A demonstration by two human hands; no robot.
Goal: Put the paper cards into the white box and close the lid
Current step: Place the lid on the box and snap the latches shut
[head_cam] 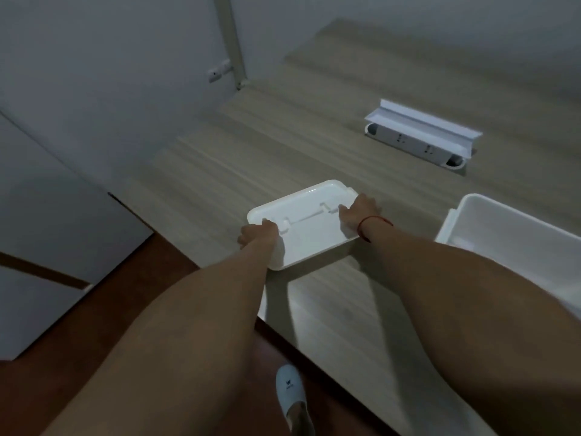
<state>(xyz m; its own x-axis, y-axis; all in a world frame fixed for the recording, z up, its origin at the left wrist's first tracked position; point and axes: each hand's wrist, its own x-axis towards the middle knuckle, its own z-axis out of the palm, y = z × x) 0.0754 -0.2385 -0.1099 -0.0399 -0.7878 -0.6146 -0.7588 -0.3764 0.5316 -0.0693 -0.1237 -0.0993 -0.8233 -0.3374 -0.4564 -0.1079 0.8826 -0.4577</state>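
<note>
Left hand (258, 233) and right hand (358, 209) each grip an end of the white lid (309, 223), lying on the bench (251, 146). White box (490, 225) sits right of the right hand. Cards not visible, possibly inside. Next: carry lid over, seat it.

There is one camera, worn on the person's head. It looks forward and down from above the near edge of the pale striped wooden worktop (283, 146). Both bare arms reach away from it onto the worktop. The reddish-brown floor (94, 309) shows below and left of the worktop.
</note>
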